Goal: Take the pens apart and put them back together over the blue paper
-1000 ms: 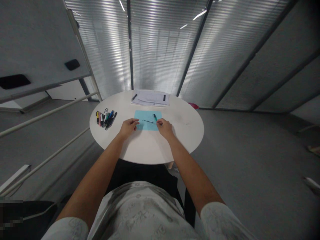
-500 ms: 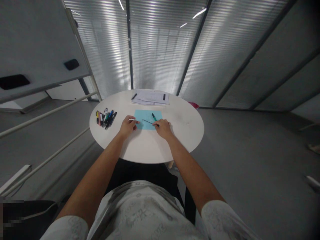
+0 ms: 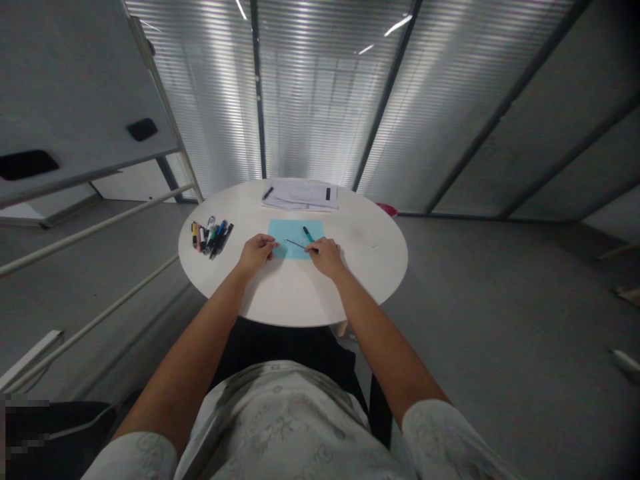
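Note:
A light-blue sheet [image 3: 295,230] lies on the white table between my hands. My right hand [image 3: 327,257] rests at the sheet's right edge, closed on a slim dark rod [image 3: 296,244] with a pale tip, which slants up and left over the sheet. Its exact kind is too small to tell. A green marker with a black end [image 3: 308,234] lies on the sheet just beyond these fingers. My left hand [image 3: 257,253] is at the sheet's left edge with thumb and fingertips pinched together. What they hold, if anything, I cannot make out.
Several pens and markers [image 3: 213,239] are bunched on the left of the round white table [image 3: 290,300]. A stack of papers [image 3: 303,194] with a dark pen [image 3: 268,193] lies at the back. A whiteboard stand's rail [image 3: 100,236] is at the left.
My left index finger has come down and closed slightly towards the thumb. The right hand and the rod are almost still.

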Tool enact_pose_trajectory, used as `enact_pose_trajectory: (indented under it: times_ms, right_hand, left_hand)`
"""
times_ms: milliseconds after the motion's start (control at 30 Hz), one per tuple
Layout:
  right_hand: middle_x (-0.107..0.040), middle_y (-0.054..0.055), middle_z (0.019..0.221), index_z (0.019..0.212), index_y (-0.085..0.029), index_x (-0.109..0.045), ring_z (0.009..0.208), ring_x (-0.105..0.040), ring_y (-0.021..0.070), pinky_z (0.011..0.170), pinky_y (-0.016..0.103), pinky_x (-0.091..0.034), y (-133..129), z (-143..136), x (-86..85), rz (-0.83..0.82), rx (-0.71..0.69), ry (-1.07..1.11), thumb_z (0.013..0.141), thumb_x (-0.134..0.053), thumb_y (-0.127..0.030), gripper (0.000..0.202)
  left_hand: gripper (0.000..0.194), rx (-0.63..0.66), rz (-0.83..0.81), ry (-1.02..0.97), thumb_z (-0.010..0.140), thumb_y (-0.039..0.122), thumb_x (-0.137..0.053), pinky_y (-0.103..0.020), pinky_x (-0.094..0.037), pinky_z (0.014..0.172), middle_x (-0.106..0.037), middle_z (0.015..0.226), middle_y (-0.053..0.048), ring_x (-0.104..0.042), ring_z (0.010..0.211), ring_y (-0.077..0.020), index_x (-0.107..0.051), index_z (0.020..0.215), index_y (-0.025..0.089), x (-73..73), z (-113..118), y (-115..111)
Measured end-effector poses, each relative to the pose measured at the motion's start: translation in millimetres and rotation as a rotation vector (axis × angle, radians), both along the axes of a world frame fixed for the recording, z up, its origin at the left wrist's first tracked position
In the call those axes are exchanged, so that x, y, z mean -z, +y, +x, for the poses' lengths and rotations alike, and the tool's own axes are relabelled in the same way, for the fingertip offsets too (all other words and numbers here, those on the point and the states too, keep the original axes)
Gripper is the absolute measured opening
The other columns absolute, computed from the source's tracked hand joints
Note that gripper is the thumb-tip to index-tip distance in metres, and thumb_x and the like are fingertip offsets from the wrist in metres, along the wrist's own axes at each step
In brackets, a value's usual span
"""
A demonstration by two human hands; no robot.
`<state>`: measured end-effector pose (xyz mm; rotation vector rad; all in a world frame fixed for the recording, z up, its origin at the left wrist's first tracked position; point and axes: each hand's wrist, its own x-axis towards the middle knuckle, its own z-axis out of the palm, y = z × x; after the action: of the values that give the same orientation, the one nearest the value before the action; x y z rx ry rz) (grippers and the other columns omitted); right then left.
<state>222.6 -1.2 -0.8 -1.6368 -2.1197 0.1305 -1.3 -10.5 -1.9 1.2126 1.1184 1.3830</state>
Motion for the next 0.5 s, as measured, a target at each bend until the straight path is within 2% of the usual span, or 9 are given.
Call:
enact_pose_trajectory:
  times_ms: [300, 500]
  right_hand:
    - [-0.064, 0.006, 0.107, 0.096, -0.033, -0.076, 0.105, -0.053, 0.026, 0.091, 0.042, -0.04, 0.4, 0.7, -0.5, -0.007, 0.002, 0.011, 0.089, -0.056, -0.023, 0.023]
    - [-0.066, 0.004, 0.105, 0.096, -0.034, -0.075, 0.105, -0.053, 0.0249, 0.091, 0.041, -0.039, -0.6, -0.2, -1.7, 0.012, -0.009, 0.037, 0.089, -0.055, -0.024, 0.024]
  left_hand:
    - [0.03, 0.014, 0.042, 0.063, 0.074, 0.038, -0.07, -0.023, -0.038, 0.047, -0.068, 0.077, -0.005, -0.05, 0.047, -0.0074, -0.062, 0.092, 0.016, -3.3, -0.5, -4.4]
    - [0.034, 0.024, 0.049, 0.054, 0.073, 0.041, -0.072, -0.023, -0.038, 0.047, -0.065, 0.071, -0.003, -0.05, 0.047, -0.008, -0.065, 0.094, 0.015, -2.2, -1.0, -3.1]
